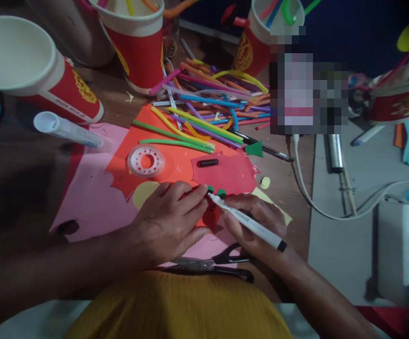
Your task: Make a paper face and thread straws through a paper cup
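My right hand [254,221] grips a white marker [250,222], its tip down on a small dark green piece [210,189]. Beside that piece lies another green one [221,193], above a red-orange paper shape [210,217]. My left hand [174,221] rests flat, fingers stretched out, its fingertips at the green piece and the paper shape. Under the hands are pink paper [102,197] and orange paper [119,165]. A black marker cap [208,163] lies on red paper [229,174]. Black-handled scissors [204,265] lie just below the hands.
Paper cups [137,52] stand at the back, near a pile of coloured pipe-like sticks [204,101]. A tape roll [146,161] and a white tube [66,129] are on the left. A white cable [305,188] and a grey box [390,249] lie right.
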A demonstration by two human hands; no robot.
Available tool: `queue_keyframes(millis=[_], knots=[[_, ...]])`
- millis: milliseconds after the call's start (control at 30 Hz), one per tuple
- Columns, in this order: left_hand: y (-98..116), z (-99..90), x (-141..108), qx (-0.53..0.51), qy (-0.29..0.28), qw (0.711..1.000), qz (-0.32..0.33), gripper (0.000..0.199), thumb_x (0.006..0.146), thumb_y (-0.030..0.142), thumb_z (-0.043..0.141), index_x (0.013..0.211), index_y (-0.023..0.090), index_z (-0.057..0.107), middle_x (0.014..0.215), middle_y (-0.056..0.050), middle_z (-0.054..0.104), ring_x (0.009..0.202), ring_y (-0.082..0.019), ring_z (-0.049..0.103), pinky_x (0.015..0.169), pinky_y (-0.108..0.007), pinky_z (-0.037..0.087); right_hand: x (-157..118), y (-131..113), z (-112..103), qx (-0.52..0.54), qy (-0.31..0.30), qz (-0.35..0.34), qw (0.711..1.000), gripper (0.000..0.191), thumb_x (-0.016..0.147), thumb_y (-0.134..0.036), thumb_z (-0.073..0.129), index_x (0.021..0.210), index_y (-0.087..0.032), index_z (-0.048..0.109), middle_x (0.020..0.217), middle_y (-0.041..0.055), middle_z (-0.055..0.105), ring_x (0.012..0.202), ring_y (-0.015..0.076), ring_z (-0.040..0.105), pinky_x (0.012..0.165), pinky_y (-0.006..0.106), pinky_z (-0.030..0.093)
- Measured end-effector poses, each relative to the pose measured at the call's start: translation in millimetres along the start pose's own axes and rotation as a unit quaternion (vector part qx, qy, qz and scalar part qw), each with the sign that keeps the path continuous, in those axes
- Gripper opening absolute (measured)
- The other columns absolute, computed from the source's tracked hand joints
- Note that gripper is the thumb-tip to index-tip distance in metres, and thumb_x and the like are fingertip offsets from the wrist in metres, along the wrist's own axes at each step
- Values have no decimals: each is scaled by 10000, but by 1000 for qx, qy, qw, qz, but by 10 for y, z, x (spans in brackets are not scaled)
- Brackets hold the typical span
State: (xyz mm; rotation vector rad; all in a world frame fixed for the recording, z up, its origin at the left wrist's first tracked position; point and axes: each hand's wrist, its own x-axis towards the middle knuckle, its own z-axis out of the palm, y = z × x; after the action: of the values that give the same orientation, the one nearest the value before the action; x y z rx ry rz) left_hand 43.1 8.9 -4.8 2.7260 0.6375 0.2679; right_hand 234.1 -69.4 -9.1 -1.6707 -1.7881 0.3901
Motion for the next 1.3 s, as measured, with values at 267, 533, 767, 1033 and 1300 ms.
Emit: queue_keyframes(millis=[267,533,767,1033,1300], knots=[[1,2,-11,0,11,1000,-1,338,883,376,508,1061,120,639,1208,-80,616,923,-248,527,774,-402,461,-29,11,-52,-13,-11,-7,1000,118,791,-240,663,896,-232,610,754,-25,701,639,117,657,632,229,512],[-3,0,-9,3,14,1000,2,328,880,364,513,1057,119,639,1195,-81,621,910,-242,527,760,-392,462,6,-9,-44,-16,-3,-4,1000,75,795,-247,651,851,-228,604,712,-33,698,604,112,654,604,220,508],[1,-5,3,-6,-4,1000,-5,336,886,370,503,1067,121,638,1214,-79,614,929,-244,536,770,-403,466,-25,-9,-69,-12,-16,6,1000,93,804,-239,648,892,-236,620,763,-26,707,645,118,665,630,222,512],[-3,6,-16,-3,-8,1000,-7,352,881,391,517,1078,127,639,1225,-87,609,944,-241,540,786,-396,458,31,-14,-201,3,-30,8,1000,137,764,-193,667,893,-202,623,755,0,715,628,124,669,590,211,520],[-6,3,-2,-2,4,1000,-1,338,885,376,502,1068,125,635,1205,-84,612,918,-239,533,770,-391,458,-22,-18,-102,-4,-31,33,999,87,804,-276,643,883,-240,642,764,-20,717,638,130,673,625,233,527]])
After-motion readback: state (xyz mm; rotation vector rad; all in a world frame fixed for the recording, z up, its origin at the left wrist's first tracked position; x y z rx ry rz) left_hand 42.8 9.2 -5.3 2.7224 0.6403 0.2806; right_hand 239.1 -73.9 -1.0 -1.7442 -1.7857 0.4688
